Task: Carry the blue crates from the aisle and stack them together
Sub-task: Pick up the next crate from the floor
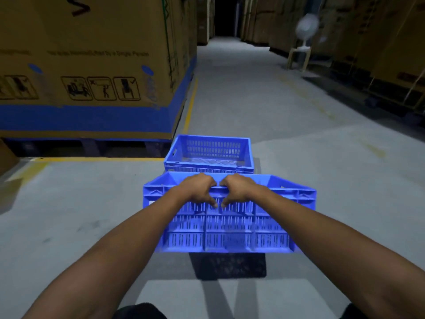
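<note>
I hold a blue slotted plastic crate point(227, 229) off the floor in front of me, its near wall facing the camera and its shadow on the concrete below. My left hand point(197, 188) and my right hand point(238, 187) grip the middle of its near rim side by side, fingers curled over the edge. Just beyond it a second blue crate point(208, 155) stands upright and empty on the floor, open top facing up. The held crate's far edge hides the lower front of that second crate.
A big cardboard box point(87, 65) with a blue band stands on a pallet at the left, behind a yellow floor line point(101, 159). The grey concrete aisle point(253, 93) runs ahead into darkness. Stacked cartons line the right side, with a white fan on a stool point(303, 42).
</note>
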A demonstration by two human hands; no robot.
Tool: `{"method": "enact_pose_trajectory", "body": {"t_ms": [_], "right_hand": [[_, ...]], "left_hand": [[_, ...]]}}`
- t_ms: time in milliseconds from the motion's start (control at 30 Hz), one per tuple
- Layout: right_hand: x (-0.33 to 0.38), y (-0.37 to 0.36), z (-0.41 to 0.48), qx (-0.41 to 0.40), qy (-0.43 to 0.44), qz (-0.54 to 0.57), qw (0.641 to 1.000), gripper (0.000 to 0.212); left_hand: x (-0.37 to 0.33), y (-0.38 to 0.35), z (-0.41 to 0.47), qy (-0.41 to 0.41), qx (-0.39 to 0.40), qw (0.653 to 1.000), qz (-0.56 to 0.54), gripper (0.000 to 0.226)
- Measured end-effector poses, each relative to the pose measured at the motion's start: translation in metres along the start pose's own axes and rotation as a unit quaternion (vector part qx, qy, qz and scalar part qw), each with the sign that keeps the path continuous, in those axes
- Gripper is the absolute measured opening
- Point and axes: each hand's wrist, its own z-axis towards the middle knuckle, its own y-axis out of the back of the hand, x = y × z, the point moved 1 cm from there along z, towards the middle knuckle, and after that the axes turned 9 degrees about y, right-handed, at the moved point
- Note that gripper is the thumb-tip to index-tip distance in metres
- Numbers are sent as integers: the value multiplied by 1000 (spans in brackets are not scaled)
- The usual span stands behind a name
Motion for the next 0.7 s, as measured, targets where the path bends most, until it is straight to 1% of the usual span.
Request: {"method": "enact_pose_trajectory", "body": {"t_ms": [133, 200, 267, 300, 333, 367, 400, 500, 700], "right_hand": [[-28, -3, -9, 64, -35, 15, 997, 59], [-31, -9, -10, 57, -29, 30, 998, 60], [-24, -5, -9, 37, -13, 45, 998, 70], [-18, 3, -10, 33, -5, 46, 998, 69], [-11, 14, -11, 30, -1, 39, 999, 63], [-5, 29, -13, 29, 1, 31, 999, 55], [0, 46, -15, 30, 4, 23, 999, 52], [16, 108, -29, 28, 4, 10, 1000, 56], [41, 250, -68, 25, -25, 23, 999, 52]], "left_hand": [[14, 11, -10, -7, 25, 1000, 17, 51], [19, 15, -13, -3, 43, 999, 15, 54], [24, 26, -18, 5, 67, 998, -1, 54], [27, 34, -20, 12, 83, 996, -8, 49], [29, 45, -21, 20, 105, 994, -9, 47], [30, 58, -23, 30, 129, 991, -5, 46], [30, 74, -25, 42, 152, 987, 4, 47], [21, 130, -28, 54, 205, 977, 13, 54], [1, 270, -43, 44, 158, 986, -2, 40]]}}
